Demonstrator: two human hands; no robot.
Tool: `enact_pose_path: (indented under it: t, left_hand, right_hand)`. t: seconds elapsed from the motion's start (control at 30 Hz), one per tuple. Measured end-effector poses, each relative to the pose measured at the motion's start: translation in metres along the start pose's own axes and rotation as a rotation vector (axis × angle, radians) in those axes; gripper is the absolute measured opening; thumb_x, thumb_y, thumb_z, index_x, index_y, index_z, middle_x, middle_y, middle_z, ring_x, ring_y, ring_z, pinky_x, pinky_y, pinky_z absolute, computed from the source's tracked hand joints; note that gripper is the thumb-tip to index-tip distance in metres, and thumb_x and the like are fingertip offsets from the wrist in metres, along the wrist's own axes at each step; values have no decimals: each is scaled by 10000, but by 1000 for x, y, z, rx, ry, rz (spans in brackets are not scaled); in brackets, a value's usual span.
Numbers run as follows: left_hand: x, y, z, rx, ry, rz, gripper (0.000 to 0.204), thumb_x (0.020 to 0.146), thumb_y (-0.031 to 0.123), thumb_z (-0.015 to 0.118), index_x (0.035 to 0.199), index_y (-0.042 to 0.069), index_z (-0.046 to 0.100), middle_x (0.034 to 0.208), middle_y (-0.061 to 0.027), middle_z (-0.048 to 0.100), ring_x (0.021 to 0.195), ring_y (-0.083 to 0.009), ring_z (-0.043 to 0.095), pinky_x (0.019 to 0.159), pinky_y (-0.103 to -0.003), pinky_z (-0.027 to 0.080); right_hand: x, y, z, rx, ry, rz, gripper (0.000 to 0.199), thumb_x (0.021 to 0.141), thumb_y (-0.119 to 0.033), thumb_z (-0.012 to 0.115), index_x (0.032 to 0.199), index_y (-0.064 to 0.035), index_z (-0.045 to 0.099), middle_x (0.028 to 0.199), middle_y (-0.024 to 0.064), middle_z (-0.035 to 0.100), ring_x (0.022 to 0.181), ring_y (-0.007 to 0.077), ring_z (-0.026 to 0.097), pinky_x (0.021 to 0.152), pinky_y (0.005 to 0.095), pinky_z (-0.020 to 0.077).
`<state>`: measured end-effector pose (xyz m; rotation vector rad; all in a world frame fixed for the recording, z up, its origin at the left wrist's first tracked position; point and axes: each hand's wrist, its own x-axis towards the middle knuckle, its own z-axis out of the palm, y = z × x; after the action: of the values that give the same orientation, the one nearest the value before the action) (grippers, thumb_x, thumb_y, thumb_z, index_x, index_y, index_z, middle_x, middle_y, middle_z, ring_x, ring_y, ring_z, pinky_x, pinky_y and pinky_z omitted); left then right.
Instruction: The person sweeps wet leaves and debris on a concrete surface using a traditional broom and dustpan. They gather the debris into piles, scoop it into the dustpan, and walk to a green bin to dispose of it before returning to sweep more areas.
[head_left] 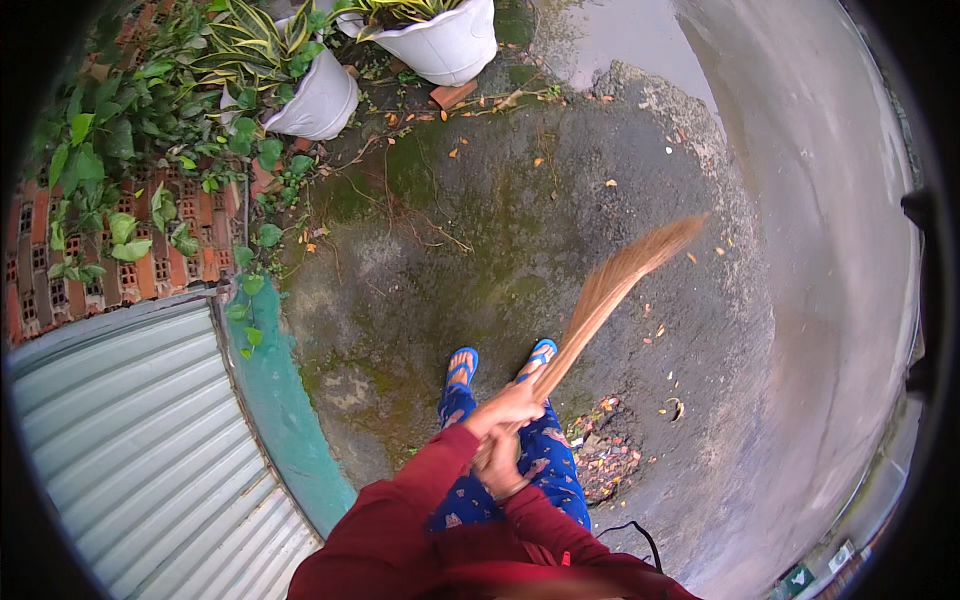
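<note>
A straw broom [612, 283] slants up to the right over damp, mossy concrete, its bristle fan blurred. My left hand [508, 408] is shut on the broom's handle where the bristles narrow. My right hand [497, 468] grips the handle just below it, close to my body. Both sleeves are dark red. My feet in blue sandals [461, 366] stand under the hands. A small heap of swept leaves and litter [603, 447] lies on the ground right of my legs.
Two white plant pots [322, 100] stand at the top beside a brick wall [150, 265] with climbing leaves. A corrugated metal sheet [130, 440] with a green edge fills the lower left. Scattered orange leaves dot the concrete; smoother wet pavement [830, 220] curves along the right.
</note>
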<state>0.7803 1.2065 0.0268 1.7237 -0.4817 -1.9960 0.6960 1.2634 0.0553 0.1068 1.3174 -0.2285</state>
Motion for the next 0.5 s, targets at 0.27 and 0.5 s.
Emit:
enact_pose_path:
  t: [0.27, 0.5]
  left_hand:
    - [-41, -22, -97, -517, 745, -98, 991, 568, -41, 574, 1302, 119, -72, 690, -142, 518, 455, -206, 516, 373, -317, 434]
    - [53, 22, -279, -548, 806, 6, 153, 629, 193, 549, 675, 55, 502, 610, -16, 473, 534, -119, 485, 414, -226, 411]
  right_hand:
    - [34, -6, 66, -295, -501, 643, 42, 695, -122, 483, 715, -92, 461, 558, 7, 452, 443, 119, 438, 366, 225, 332]
    - [165, -102, 256, -205, -733, 770, 98, 688, -59, 543, 644, -95, 463, 510, -22, 452, 400, 89, 432, 365, 188, 372]
